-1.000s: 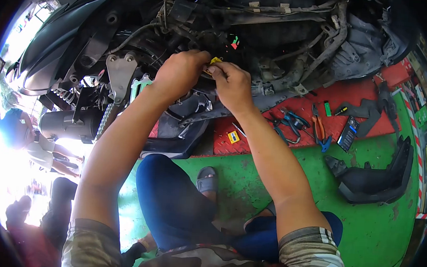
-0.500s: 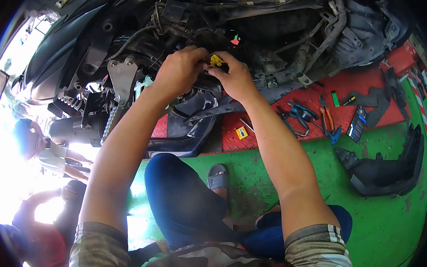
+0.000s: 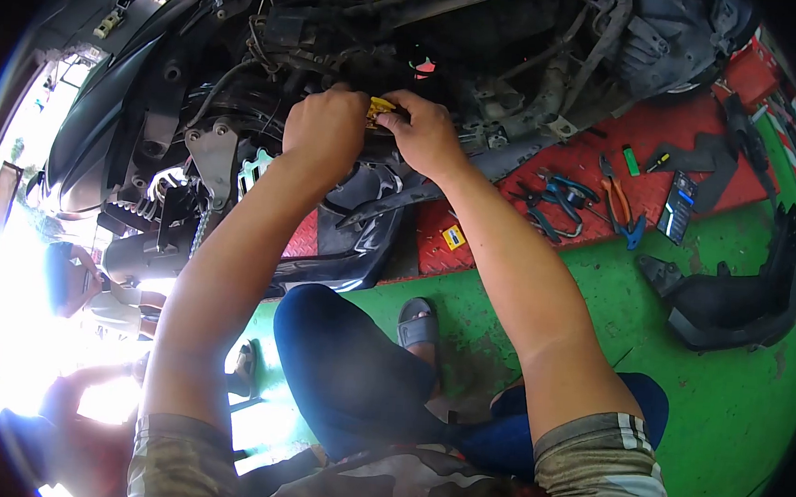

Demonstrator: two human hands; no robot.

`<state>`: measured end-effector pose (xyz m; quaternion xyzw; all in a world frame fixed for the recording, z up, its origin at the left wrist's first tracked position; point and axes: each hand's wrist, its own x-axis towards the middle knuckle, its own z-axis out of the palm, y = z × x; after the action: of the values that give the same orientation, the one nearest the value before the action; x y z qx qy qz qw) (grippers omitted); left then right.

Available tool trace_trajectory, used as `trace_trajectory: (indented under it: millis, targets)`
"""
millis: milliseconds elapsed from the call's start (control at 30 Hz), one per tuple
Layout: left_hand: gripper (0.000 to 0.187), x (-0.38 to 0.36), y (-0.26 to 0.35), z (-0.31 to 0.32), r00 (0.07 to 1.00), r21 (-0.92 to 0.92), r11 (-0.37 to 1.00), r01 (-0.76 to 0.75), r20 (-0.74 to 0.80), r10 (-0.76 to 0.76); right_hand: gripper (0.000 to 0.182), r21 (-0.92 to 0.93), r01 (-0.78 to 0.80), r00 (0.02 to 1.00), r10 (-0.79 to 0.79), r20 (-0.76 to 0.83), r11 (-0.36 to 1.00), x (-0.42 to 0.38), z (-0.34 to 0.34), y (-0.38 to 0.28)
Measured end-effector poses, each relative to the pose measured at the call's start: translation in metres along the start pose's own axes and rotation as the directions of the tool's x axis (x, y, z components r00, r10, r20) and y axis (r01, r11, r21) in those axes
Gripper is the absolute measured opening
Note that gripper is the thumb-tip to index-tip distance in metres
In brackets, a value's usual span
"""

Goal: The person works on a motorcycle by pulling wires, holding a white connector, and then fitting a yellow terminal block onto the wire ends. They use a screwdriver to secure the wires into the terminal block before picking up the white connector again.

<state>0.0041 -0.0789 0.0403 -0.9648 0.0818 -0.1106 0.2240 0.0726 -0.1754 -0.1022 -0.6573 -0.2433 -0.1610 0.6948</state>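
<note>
A partly stripped black motorcycle or scooter lies across the top of the view, its frame and cables bare. My left hand is over its middle, fingers curled and mostly hidden behind the knuckles. Close beside it, my right hand pinches a small yellow piece between thumb and forefinger. That piece sits between both hands, and the left fingers appear to be closed on its other side. Its exact kind is too small and covered to make out.
On the red platform lie orange-handled pliers, blue-handled pliers, a green lighter-like item, a bit set and a small yellow box. A black plastic panel rests on the green floor. Other people are at left.
Both hands have shifted slightly left in view, along with the yellow piece, and are still together. The camera view has also moved a little; the tools lie as before.
</note>
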Motion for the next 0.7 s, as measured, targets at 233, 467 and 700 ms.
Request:
trace_trajectory:
  millis: [233, 467, 700]
  targets:
    - [0.016, 0.005, 0.008, -0.001, 0.996, 0.095, 0.994, 0.048, 0.069, -0.054, 0.028, -0.035, 0.013, 1.0, -0.013, -0.022, 0.999, -0.003, 0.0, -0.001]
    - [0.018, 0.016, 0.014, -0.004, 0.986, 0.208, 0.978, 0.028, 0.158, -0.062, 0.024, -0.127, 0.034, 0.998, -0.04, -0.047, 0.991, -0.001, 0.001, 0.0]
    - [0.017, 0.024, 0.017, -0.004, 0.978, 0.212, 0.973, 0.092, 0.164, -0.128, 0.021, -0.185, 0.031, 0.996, -0.046, -0.08, 0.982, 0.004, 0.004, 0.001]
